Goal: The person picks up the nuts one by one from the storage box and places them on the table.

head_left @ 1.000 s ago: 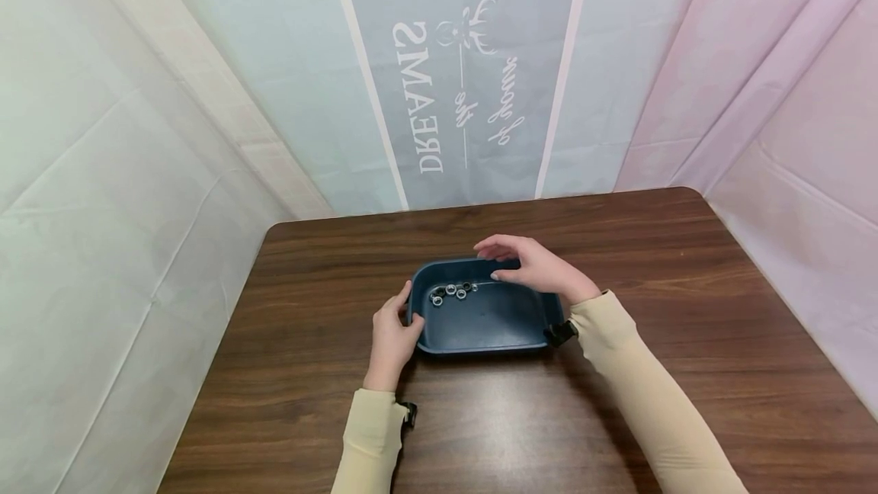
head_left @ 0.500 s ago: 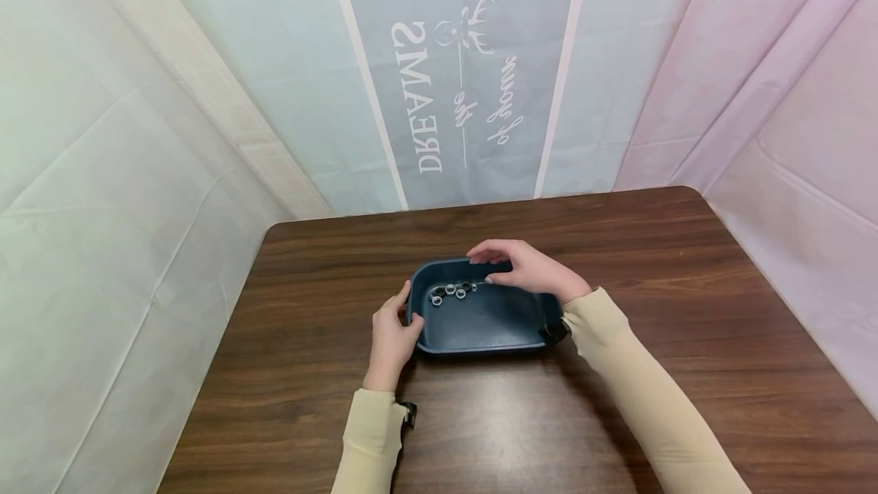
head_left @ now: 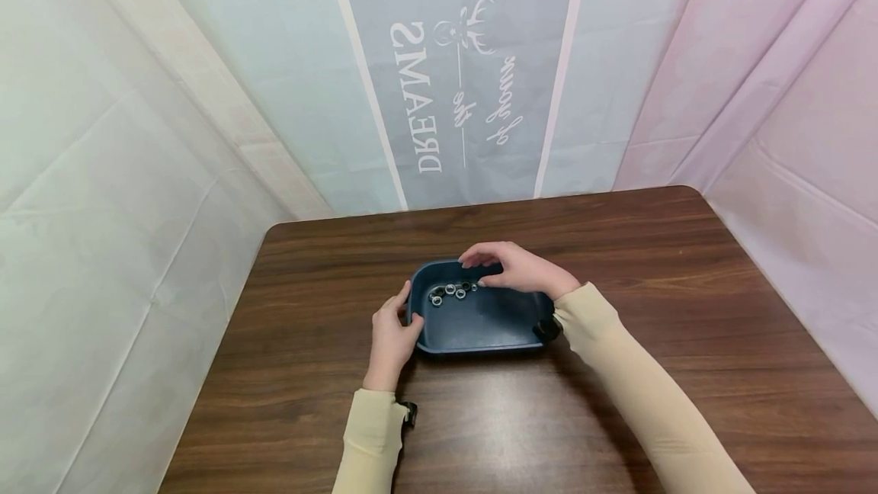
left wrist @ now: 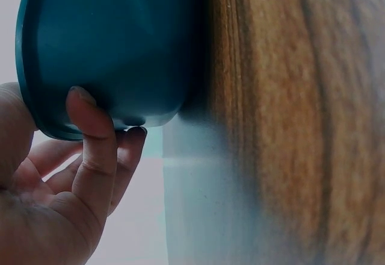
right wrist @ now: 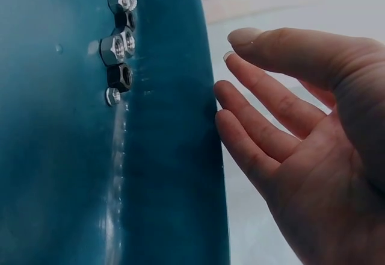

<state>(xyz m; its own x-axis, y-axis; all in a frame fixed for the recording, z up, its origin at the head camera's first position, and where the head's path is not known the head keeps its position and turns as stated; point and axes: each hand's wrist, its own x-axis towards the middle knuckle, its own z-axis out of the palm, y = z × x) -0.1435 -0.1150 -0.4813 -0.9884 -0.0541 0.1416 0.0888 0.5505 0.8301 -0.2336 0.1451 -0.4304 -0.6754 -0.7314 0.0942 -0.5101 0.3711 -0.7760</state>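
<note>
A dark blue plastic tray (head_left: 480,322) sits on the wooden table. Hex nuts (head_left: 450,290), several in silver and black, lie in a row along the foot of its far wall, towards the left. My left hand (head_left: 394,330) grips the tray's left end; the left wrist view has its fingers against the outer wall and the thumb at the rim. My right hand (head_left: 524,269) hovers over the far rim, fingers gently bent and thumb apart, holding nothing. In the right wrist view its fingertips are at the rim; whether they touch it I cannot tell.
The brown table (head_left: 309,311) runs out on all sides of the tray. Behind it hangs a pale cloth backdrop (head_left: 473,97) with mirrored lettering, and light sheets stand to the left and right. Each sleeve carries a small black wrist device.
My right hand has drifted left along the far rim, nearer the hex nuts. My left hand, the tray and the nuts have stayed put.
</note>
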